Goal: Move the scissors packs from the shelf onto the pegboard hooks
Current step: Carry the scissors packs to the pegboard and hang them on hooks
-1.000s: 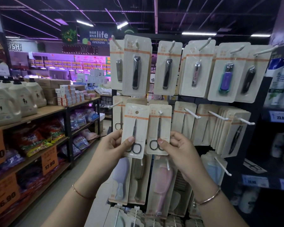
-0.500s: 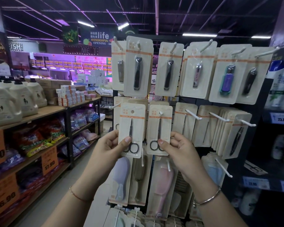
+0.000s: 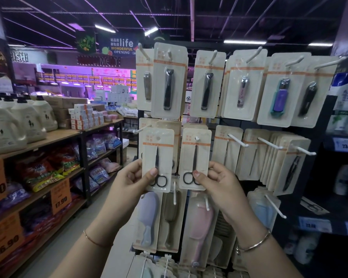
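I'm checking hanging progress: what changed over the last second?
The left hand carried its scissors pack a little leftward, away from the other one; its hang hole sits on no hook. The right hand kept its scissors pack on the hook tip. Both grips and the hanging packs are unchanged.

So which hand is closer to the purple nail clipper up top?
The right hand; it sits below and left of the purple nail clipper. The left hand is farther left, holding another scissors pack.
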Tool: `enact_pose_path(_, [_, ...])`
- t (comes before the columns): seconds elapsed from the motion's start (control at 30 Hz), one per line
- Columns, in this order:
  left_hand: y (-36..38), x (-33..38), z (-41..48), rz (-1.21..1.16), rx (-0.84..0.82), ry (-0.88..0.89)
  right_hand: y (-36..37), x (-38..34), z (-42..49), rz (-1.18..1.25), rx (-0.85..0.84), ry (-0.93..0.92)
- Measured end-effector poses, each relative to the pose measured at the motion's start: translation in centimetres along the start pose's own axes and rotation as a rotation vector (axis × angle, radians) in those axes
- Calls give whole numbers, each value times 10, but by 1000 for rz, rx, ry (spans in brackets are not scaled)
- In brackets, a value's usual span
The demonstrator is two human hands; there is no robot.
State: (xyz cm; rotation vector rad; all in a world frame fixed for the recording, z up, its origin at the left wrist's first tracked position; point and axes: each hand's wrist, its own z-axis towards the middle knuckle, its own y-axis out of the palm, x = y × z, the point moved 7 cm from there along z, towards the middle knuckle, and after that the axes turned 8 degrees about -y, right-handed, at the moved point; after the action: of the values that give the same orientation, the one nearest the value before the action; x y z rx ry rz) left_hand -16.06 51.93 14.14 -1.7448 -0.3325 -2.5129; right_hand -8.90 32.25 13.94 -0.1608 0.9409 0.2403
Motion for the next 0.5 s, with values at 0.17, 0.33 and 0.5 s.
enact_pose_path(0.17, [2,5,9,-1,-11,-17,-1,2,1,-10,3,1])
enact_pose_path(0.33, [1,-4,15,-13,-46,-52,-4,4,2,-15,10,8])
enact_pose_path(0.5, [3,-7,29,18,-49,-76,-5,6,6,-52,25,17])
